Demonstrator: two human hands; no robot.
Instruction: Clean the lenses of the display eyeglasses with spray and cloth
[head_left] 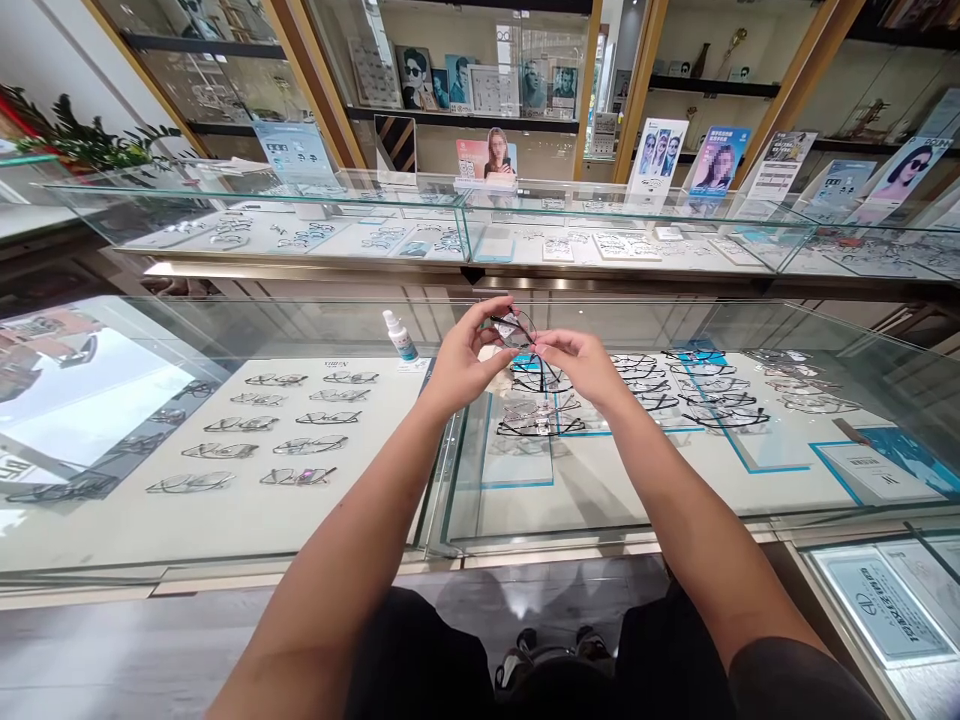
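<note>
Both hands hold one pair of thin dark-framed eyeglasses (541, 372) above the glass counter. My left hand (469, 358) is closed on one side of the frame, thumb below and fingers above. At the other side, my right hand (574, 362) pinches the frame between thumb and fingertips. A small white tag or sticker seems to sit on the lens near the left fingers. Under the hands, inside the case, lie several more eyeglasses (529, 425) on a blue-edged panel. A small white bottle (400, 336) with a blue label stands left of my left hand.
The glass display counter (442, 520) runs across in front of me. Rows of eyeglasses (310, 445) lie in its left part, more frames (724, 415) to the right. Behind stands a second glass case (469, 230) with advertising cards. A framed notice (877, 605) is at lower right.
</note>
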